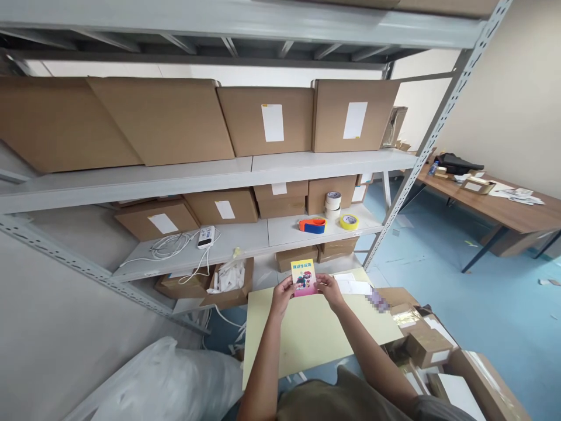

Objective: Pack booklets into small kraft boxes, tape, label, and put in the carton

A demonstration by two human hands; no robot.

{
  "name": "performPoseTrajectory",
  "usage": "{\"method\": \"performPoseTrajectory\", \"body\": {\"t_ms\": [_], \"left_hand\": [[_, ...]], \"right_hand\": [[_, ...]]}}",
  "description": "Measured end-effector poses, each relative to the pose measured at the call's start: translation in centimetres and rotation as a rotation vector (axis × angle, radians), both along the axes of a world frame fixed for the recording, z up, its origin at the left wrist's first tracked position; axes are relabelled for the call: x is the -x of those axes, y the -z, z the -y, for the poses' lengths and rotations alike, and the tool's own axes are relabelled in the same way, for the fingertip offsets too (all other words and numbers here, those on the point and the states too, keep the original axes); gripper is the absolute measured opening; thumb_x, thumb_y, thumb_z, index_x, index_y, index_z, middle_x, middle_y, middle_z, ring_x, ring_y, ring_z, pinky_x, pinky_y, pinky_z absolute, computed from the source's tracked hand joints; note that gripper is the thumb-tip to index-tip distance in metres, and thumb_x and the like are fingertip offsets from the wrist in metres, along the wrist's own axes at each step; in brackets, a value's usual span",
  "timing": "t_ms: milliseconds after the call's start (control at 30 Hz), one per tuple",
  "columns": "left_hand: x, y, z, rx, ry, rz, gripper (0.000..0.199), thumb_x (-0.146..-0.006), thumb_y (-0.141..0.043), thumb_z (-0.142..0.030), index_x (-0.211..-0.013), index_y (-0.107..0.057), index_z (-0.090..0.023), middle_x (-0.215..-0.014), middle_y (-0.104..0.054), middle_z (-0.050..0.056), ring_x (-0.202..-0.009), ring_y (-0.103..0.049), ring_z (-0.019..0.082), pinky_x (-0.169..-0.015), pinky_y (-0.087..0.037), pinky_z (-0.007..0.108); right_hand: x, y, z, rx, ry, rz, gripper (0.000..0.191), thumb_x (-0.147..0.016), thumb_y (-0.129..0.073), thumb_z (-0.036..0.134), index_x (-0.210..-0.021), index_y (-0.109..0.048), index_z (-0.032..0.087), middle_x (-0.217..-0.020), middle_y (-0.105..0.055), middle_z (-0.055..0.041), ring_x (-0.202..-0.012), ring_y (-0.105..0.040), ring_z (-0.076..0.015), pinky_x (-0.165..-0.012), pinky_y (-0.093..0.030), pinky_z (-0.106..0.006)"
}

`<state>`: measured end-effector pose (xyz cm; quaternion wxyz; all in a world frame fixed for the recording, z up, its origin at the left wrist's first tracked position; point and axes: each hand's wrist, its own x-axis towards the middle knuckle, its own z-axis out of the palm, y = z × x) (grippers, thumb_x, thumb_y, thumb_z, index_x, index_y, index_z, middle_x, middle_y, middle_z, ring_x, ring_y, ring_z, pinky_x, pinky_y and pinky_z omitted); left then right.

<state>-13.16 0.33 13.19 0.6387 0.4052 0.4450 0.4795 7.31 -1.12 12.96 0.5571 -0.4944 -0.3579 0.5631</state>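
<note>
Yellow-and-pink rectangular paper booklet [303, 278] was over far edge of pale-yellow flat tabletop [307, 339], sides pinched by bare left hand [284, 294] and bare right hand [329, 289]; probably light, bendable; side edges suited gripping.

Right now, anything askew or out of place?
Yes: a white cable droops untidily over the edge of the shelf below the power strip, and pale scraps litter the blue floor at right. The booklet looks intact.

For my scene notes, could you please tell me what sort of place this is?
Probably a storeroom or packing area: cardboard boxes line the metal shelving, which also holds tape rolls.
</note>
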Motion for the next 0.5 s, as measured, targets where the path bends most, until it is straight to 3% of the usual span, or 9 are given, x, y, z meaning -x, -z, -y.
{"method": "performPoseTrajectory", "body": {"t_ms": [100, 200, 500], "left_hand": [[0.1, 2.0, 0.1, 0.043, -0.024, -0.034, 0.073, -0.063, -0.093, -0.044, -0.128, -0.074, -0.017, -0.116, -0.079, 0.015, -0.101, -0.076, 0.028, -0.087, -0.06, 0.039], [-0.3, 4.7, 0.3, 0.086, -0.051, -0.058, 0.071, -0.062, -0.092, -0.041, -0.126, -0.074, -0.016, -0.113, -0.079, 0.016, -0.098, -0.076, 0.028, -0.086, -0.06, 0.039], [-3.9, 15.8, 2.4, 0.313, -0.164, -0.161, 0.063, -0.059, -0.093, -0.032, -0.118, -0.077, -0.015, -0.108, -0.08, 0.015, -0.091, -0.076, 0.026, -0.08, -0.06, 0.038]], "right_hand": [[-0.5, 1.7, 0.2, 0.056, 0.019, -0.023, 0.043, -0.059, -0.089, 0.039, -0.095, -0.073, 0.022, -0.085, -0.072, -0.0029, -0.078, -0.069, -0.0226, -0.072, -0.057, -0.038], [-1.0, 4.5, 0.5, 0.138, 0.03, -0.042, 0.045, -0.057, -0.089, 0.039, -0.096, -0.072, 0.022, -0.084, -0.07, -0.0018, -0.08, -0.07, -0.0231, -0.075, -0.057, -0.04], [-3.0, 16.2, 1.2, 0.408, 0.008, -0.028, 0.043, -0.049, -0.083, 0.032, -0.088, -0.069, 0.021, -0.073, -0.068, 0.0009, -0.075, -0.067, -0.0226, -0.073, -0.056, -0.041]]}}
